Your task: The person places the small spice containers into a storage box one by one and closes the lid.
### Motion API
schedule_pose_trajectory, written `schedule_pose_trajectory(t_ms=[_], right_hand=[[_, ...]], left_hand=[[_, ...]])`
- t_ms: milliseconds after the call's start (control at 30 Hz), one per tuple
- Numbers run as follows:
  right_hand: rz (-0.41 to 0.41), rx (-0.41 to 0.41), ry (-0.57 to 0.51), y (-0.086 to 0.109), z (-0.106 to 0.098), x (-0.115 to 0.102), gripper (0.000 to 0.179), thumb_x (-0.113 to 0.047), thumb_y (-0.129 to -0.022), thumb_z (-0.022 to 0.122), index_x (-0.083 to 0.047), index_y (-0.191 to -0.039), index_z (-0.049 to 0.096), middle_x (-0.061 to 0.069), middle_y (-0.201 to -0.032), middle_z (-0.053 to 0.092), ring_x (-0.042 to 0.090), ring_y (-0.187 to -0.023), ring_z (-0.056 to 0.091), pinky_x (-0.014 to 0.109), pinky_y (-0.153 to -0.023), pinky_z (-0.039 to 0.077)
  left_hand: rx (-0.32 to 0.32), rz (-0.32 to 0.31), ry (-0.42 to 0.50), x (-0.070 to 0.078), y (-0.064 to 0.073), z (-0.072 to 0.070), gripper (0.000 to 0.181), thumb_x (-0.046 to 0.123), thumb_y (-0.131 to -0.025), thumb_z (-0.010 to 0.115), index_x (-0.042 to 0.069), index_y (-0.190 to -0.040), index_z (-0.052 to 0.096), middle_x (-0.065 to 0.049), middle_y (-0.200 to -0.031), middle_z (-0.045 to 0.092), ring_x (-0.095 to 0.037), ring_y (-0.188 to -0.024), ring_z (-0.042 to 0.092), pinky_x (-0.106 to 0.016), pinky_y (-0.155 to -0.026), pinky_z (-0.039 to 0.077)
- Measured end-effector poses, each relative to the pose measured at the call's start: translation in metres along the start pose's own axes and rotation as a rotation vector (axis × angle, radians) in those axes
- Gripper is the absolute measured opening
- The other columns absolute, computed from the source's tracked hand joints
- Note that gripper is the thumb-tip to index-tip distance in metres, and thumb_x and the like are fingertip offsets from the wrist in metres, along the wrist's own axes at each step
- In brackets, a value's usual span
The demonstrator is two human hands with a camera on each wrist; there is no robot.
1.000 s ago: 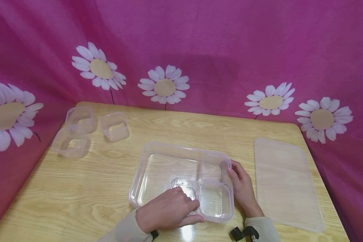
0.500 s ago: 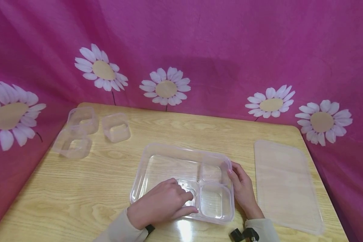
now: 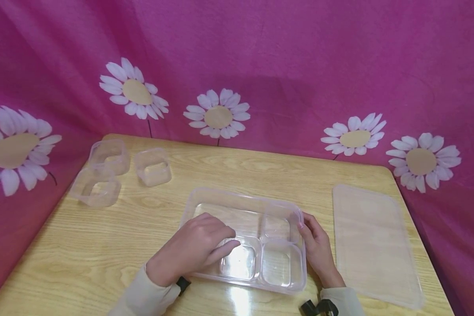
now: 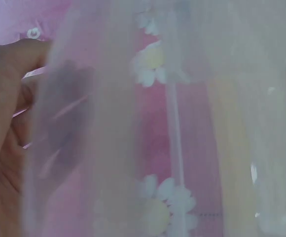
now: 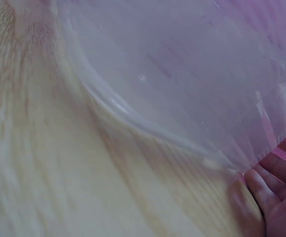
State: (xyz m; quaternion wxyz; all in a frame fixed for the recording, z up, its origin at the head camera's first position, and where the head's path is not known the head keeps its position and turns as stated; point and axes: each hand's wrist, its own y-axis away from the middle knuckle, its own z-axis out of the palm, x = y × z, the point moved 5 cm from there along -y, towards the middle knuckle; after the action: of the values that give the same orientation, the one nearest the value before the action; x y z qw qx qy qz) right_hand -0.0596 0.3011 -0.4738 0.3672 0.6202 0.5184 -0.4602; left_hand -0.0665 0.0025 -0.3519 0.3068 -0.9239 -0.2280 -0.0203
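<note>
Far-left tubs: two small clear square tubs, the nearer one (image 3: 96,189) just in front of the farther one (image 3: 109,157) at the edge of the wooden table (image 3: 142,232); whether they touch cannot be told.
Third tub: a matching tub (image 3: 153,166) stands just to their right, upright.
Left hand: the left hand (image 3: 195,245) is over the near left part of the large container, thumb and forefinger apart with nothing seen between them; the other fingertips are hidden in the head view.
Large container: the large clear rectangular container (image 3: 233,196) sits flat at the table's middle, near the person.
Inside it: three square tubs fill its right part, one near the middle front (image 3: 238,263), one back right (image 3: 277,226), one front right (image 3: 278,263).
Right hand: the right hand (image 3: 317,245) grips the container's right wall.
Lid: a flat translucent lid (image 3: 373,241) lies well right of it.
Backdrop: a magenta cloth (image 3: 280,52) printed with white daisies hangs behind.
</note>
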Motion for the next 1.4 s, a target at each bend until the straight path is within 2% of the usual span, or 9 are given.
schedule_pose_trajectory(t_ms=[100,267,500,733,833,1033,1233,1400], right_hand=[[0.004,-0.004,0.011,0.000,0.001,-0.001,0.035,-0.021,-0.109,0.050,-0.004,-0.139,0.059,-0.005,-0.129,0.068,-0.009,-0.109,0.061,0.008,-0.093,0.049],[0.014,-0.009,0.030,0.000,0.001,-0.002,0.035,-0.021,-0.110,0.049,-0.004,-0.140,0.058,0.022,-0.138,0.063,-0.010,-0.109,0.060,0.007,-0.093,0.048],[-0.005,0.000,0.035,0.000,0.001,-0.001,0.035,-0.020,-0.110,0.049,-0.004,-0.139,0.058,0.022,-0.136,0.064,-0.010,-0.108,0.061,0.007,-0.092,0.049],[-0.005,0.004,0.032,0.000,0.001,-0.001,0.034,-0.019,-0.109,0.050,-0.003,-0.138,0.059,0.020,-0.135,0.064,-0.010,-0.109,0.061,0.007,-0.093,0.049],[-0.006,0.003,0.036,0.000,0.001,-0.001,0.034,-0.019,-0.109,0.050,-0.004,-0.139,0.059,0.019,-0.134,0.064,-0.010,-0.108,0.061,0.007,-0.093,0.049],[-0.011,0.007,0.044,0.000,0.000,-0.001,0.034,-0.019,-0.109,0.051,-0.005,-0.138,0.060,0.014,-0.132,0.066,-0.010,-0.109,0.061,0.007,-0.093,0.049],[-0.015,0.007,0.045,0.000,0.000,-0.001,0.033,-0.018,-0.109,0.051,-0.005,-0.137,0.060,0.018,-0.134,0.065,-0.009,-0.109,0.061,0.007,-0.093,0.048],[-0.012,0.005,0.045,0.000,0.000,-0.001,0.033,-0.018,-0.109,0.051,-0.005,-0.137,0.060,0.020,-0.135,0.065,-0.010,-0.108,0.061,0.007,-0.093,0.048]], left_hand=[[0.048,-0.019,0.007,-0.006,0.001,-0.008,0.023,0.030,-0.103,0.062,0.018,-0.086,0.069,0.012,-0.077,0.069,-0.004,-0.074,0.065,-0.027,-0.078,0.055],[0.054,-0.094,-0.024,-0.018,0.006,-0.023,0.020,0.029,-0.101,0.066,0.015,-0.089,0.073,0.007,-0.080,0.074,-0.008,-0.076,0.069,-0.031,-0.082,0.057],[0.088,-0.172,-0.041,-0.034,0.013,-0.045,0.017,0.028,-0.095,0.074,0.012,-0.091,0.077,0.005,-0.083,0.077,-0.009,-0.077,0.071,-0.034,-0.082,0.060],[0.131,-0.275,-0.101,-0.061,0.027,-0.063,0.012,0.022,-0.092,0.076,0.010,-0.090,0.076,0.000,-0.083,0.078,-0.017,-0.079,0.074,-0.041,-0.082,0.060],[0.142,-0.363,-0.124,-0.077,0.036,-0.068,0.010,0.018,-0.089,0.078,0.008,-0.091,0.076,-0.003,-0.087,0.079,-0.021,-0.085,0.075,-0.044,-0.085,0.058],[0.147,-0.552,-0.128,-0.104,0.054,-0.075,0.012,0.017,-0.091,0.077,0.007,-0.096,0.076,-0.008,-0.094,0.079,-0.029,-0.095,0.073,-0.051,-0.093,0.054],[0.233,-0.627,-0.128,-0.123,0.069,-0.078,0.013,0.011,-0.093,0.073,0.003,-0.102,0.074,-0.018,-0.103,0.078,-0.039,-0.110,0.067,-0.055,-0.101,0.047],[0.324,-0.676,-0.175,-0.140,0.083,-0.076,0.019,0.010,-0.092,0.071,-0.001,-0.108,0.072,-0.023,-0.108,0.076,-0.044,-0.116,0.062,-0.059,-0.100,0.043]])
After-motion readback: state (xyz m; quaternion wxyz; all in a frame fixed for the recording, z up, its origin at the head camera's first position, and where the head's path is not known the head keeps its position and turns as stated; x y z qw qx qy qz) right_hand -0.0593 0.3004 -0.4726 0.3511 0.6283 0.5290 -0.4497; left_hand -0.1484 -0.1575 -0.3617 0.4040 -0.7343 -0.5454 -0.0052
